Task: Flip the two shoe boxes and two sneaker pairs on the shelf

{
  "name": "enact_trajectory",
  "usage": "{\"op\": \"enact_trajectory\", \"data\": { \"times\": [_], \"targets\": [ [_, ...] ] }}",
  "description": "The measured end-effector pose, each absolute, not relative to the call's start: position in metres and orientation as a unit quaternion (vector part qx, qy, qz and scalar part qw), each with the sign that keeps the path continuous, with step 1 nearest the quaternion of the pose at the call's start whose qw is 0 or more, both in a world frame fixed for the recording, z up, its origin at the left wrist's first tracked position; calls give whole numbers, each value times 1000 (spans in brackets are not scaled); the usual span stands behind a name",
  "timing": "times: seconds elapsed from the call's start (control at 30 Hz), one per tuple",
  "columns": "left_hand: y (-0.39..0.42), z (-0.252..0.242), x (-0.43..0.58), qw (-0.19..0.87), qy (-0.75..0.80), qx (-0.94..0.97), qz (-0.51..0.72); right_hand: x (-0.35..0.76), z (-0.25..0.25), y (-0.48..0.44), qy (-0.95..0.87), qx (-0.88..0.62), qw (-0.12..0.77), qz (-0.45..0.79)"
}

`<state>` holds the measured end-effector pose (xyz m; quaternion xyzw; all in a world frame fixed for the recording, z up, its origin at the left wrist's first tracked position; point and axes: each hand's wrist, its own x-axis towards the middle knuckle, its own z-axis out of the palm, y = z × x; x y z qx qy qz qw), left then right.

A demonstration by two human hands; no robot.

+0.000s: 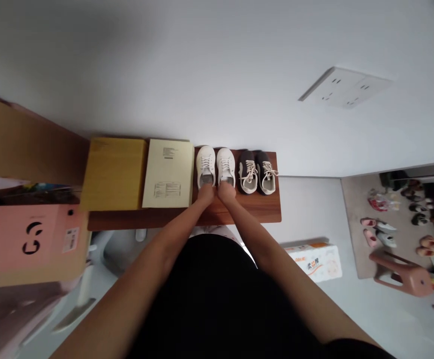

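Two white lace-up sneakers stand side by side on a brown wooden shelf, toes toward the wall. My left hand is closed at the heel of the left white sneaker. At the heel of the right white sneaker, my right hand is closed in the same way. The fingertips of both hands are hidden. Just right of them sits a pair of dark sneakers with pale laces, the nearer dark sneaker and the outer dark sneaker. A cream shoebox lies close on the left.
A yellow box stands at the shelf's left end, above a pink box. On the wall is a socket plate. A tissue pack and a pink stool are lower right, near several shoes on the floor.
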<state>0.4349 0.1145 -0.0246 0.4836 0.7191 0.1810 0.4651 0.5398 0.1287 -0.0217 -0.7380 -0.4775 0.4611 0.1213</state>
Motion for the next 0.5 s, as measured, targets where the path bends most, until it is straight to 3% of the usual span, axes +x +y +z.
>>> {"op": "enact_trajectory", "data": {
  "times": [0.1,0.3,0.5],
  "targets": [
    [111,-18,430,425,734,490,200,560,-21,128,-506,-747,82,423],
    [97,-1,414,420,768,415,247,606,-21,99,-437,-709,309,459],
    [109,-16,428,488,785,277,260,612,-40,83,-390,-715,316,487]
  ]
}}
